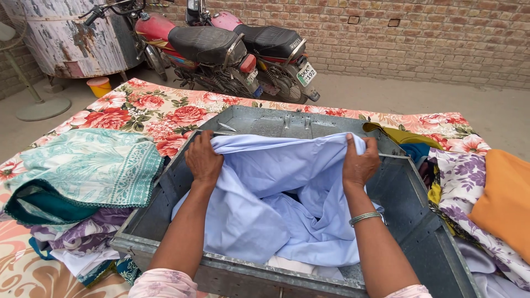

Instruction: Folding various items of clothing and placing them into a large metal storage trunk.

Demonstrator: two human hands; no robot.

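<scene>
The person stands over an open grey metal trunk (411, 204) and holds a light blue garment (276, 193) above it with both hands. The left hand (203, 160) has its fingers curled over the top edge of the cloth and pinches it; the fingertips go under the fold, so I cannot see them. The right hand (360, 161) grips the other end of the same edge in the same way, fingers pressed together over the fabric, and a metal bangle (365, 218) sits on that wrist. The garment hangs down from the two hands into the trunk, and its lower part lies in loose folds on the bottom. Under it something white (290, 266) shows a little, but what it is I cannot tell. The near corner of the trunk is cut off by the lower edge of the view.

The trunk rests on a flowered sheet (165, 113). To the left lies a pile of folded clothes with a turquoise patterned piece (88, 165) on top. To the right are a purple flowered cloth (461, 187) and an orange cloth (505, 198), partly out of the view. Behind, two motorcycles (221, 49) stand by a brick wall (441, 38), their fronts cut off.
</scene>
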